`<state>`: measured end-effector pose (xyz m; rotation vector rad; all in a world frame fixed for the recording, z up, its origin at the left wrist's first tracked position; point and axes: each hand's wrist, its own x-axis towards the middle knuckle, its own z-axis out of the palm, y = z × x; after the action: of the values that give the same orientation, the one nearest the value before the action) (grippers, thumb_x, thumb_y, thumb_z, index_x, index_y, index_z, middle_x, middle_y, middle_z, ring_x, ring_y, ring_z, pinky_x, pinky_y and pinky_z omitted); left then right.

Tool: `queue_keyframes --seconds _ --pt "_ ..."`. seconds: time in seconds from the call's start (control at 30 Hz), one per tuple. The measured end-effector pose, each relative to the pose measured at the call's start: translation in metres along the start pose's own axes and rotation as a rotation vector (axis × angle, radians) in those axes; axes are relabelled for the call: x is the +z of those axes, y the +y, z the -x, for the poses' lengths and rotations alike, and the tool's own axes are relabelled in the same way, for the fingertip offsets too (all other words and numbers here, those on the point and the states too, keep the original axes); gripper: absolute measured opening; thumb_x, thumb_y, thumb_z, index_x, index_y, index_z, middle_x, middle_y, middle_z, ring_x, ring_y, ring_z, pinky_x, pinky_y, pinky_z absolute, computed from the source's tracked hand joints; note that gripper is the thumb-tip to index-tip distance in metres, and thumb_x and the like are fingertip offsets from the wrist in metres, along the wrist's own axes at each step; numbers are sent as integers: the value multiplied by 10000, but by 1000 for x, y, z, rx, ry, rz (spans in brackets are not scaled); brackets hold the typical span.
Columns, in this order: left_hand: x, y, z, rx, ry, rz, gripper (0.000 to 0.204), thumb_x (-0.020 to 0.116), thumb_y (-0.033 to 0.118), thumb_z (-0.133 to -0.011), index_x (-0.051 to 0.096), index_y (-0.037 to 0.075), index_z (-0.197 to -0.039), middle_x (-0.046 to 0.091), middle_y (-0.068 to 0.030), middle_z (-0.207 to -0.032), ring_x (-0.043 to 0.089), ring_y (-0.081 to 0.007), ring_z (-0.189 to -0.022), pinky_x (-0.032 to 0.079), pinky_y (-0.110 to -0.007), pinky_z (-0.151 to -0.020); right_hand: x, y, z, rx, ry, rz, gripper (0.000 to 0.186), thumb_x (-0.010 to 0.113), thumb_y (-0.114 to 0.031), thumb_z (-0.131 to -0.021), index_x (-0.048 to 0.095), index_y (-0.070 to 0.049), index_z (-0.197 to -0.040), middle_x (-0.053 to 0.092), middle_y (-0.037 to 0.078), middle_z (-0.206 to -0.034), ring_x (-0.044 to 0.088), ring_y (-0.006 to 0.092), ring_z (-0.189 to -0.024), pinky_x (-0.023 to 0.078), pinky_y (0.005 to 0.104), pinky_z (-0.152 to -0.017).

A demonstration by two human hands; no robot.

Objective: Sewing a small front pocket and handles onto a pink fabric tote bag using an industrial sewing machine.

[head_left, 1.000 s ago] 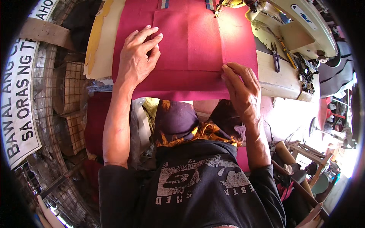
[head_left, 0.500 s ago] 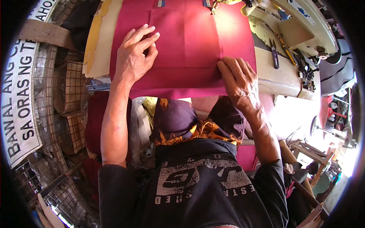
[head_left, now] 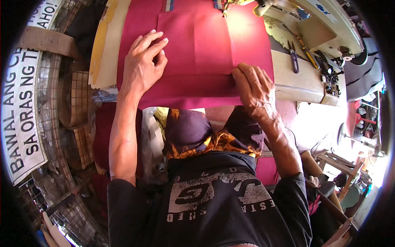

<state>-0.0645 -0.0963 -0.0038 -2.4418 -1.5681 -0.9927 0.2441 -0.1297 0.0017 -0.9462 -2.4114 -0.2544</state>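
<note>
Magenta fabric [head_left: 193,49] lies spread before me, with a folded flap, creases and striped tabs [head_left: 168,5] along the far side. My left hand [head_left: 144,61] rests at its left part, fingers loosely bent and apart, holding nothing. On the right, my right hand [head_left: 253,86] has its fingers curled together over the flap's lower crease at the fabric's near part, the thumb hidden. Beside the fabric lie thread snips [head_left: 293,59] and a yellow-black tool [head_left: 308,53], below the sewing machine [head_left: 321,29] at the upper right.
The table's pale left board [head_left: 101,61] borders the fabric. Wire mesh shelving [head_left: 80,144] and a lettered sign [head_left: 22,107] stand at the left. My legs [head_left: 187,131] are under the table edge. A cluttered wooden stand [head_left: 341,162] is at the lower right.
Both hands and the fabric have shifted a little leftward. My right hand's fingers have drawn more closely together and curled; my left hand keeps about the same shape.
</note>
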Motion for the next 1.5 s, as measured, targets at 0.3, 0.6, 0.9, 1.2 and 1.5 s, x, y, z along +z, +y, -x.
queue_keyframes --seconds 0.3,0.6,0.9,1.2,1.5 --pt "35 95 -32 235 -185 363 418 761 75 -706 631 40 -1102 603 -116 -1052 626 -328 -1002 542 -455 -878 -4 -1 -7 53 36 -156 386 659 -90 -756 642 82 -1101 621 180 -1098 663 289 -931 560 391 -786" --pt "41 91 -16 105 92 404 309 717 -77 -789 678 28 -1076 642 -102 -916 676 -283 -774 575 -382 -641 14 56 -51 176 108 -475 268 662 -55 -873 673 -37 -1140 660 155 -1016 682 364 -885 565 440 -773" --pt "46 91 -10 61 268 371 328 726 -95 -810 694 37 -1108 638 -93 -951 676 -228 -737 545 -329 -583 56 120 -88 -244 89 -400 275 733 -82 -824 740 -103 -1097 723 95 -1028 694 314 -875 575 399 -814" --pt "41 89 -12 -4 302 501 304 648 -150 -766 612 19 -1016 610 -126 -948 643 -258 -809 535 -339 -677 44 90 -79 3 -179 -668 195 711 -57 -868 744 -37 -1059 735 110 -986 726 272 -902 570 352 -823" --pt "45 85 -11 -62 281 579 264 636 -133 -791 601 19 -1005 601 -85 -938 623 -142 -749 525 -279 -631 19 48 -72 52 -115 -768 185 728 -19 -857 731 9 -1039 719 116 -983 709 258 -916 574 365 -818"
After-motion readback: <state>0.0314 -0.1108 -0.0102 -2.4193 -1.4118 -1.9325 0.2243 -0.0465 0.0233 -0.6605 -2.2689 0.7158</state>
